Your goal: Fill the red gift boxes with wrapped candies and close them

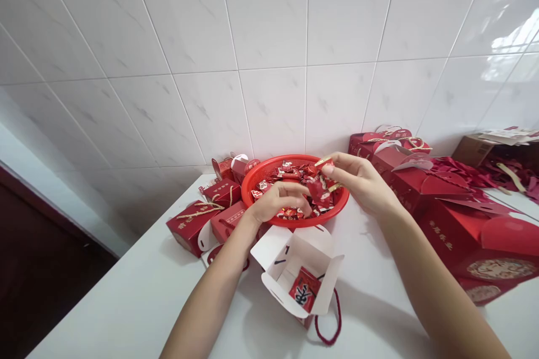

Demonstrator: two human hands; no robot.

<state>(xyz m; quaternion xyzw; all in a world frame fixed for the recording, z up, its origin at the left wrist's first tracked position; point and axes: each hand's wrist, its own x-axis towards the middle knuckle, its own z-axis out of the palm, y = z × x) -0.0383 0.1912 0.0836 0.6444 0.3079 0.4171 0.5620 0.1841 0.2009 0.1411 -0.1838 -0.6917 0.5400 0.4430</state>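
Observation:
My left hand [283,201] is over the near left part of a red plastic basket [249,178] full of wrapped candies. Its fingers are bent, and their tips close on a dark red candy packet [320,190]; the exact grip is partly hidden. Above the basket's right rim, my right hand [357,176] pinches a small round red candy with a gold top [324,164] between thumb and fingertips. In front of the basket stands an open gift box [286,283], white inside, flaps spread. One red packet with black lettering [305,289] lies in it.
Several red gift boxes with rope handles [197,221] crowd the table's left side. Larger red boxes [475,241] are stacked along the right. Behind them lie dark red pieces [458,174] and a cardboard box [471,151]. A tiled wall [273,106] backs the white table [126,303].

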